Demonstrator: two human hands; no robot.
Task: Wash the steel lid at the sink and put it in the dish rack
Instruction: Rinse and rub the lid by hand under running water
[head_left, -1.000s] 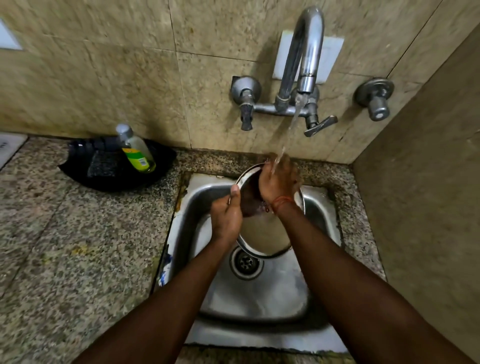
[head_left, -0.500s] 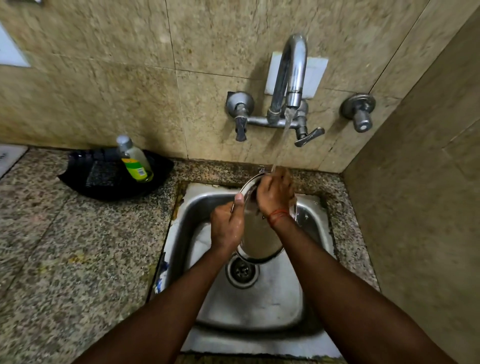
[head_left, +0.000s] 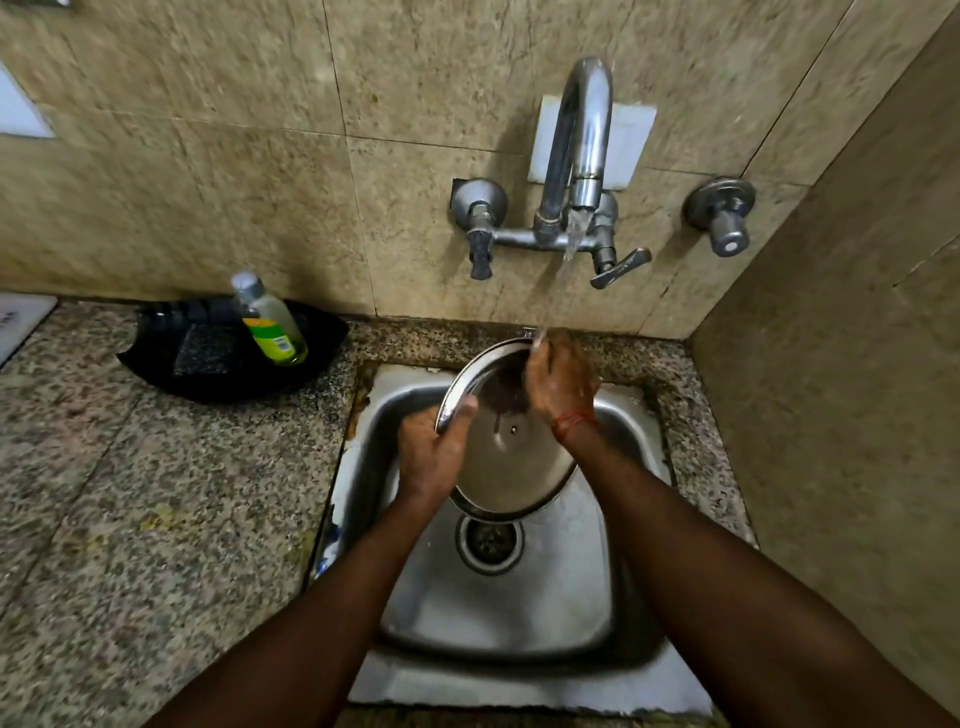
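Note:
A round steel lid (head_left: 511, 462) is held tilted over the steel sink (head_left: 519, 613), its inner face towards me. My left hand (head_left: 434, 452) grips the lid's left rim, thumb over the edge. My right hand (head_left: 561, 382) lies flat against the lid's upper part, under the running stream of water from the tap (head_left: 579, 150). The lid's far edge is hidden behind my right hand. No dish rack is in view.
A black tray (head_left: 171, 358) on the granite counter at the left holds a scrub pad (head_left: 200, 351) and a bottle of green dish liquid (head_left: 270, 322). Two tap valves (head_left: 478, 208) (head_left: 722, 208) stick out of the tiled wall. A wall closes the right side.
The view has tilted up a little, so the sink sits lower in frame. My right hand has shifted on the lid's upper part under the stream. My left hand keeps its grip.

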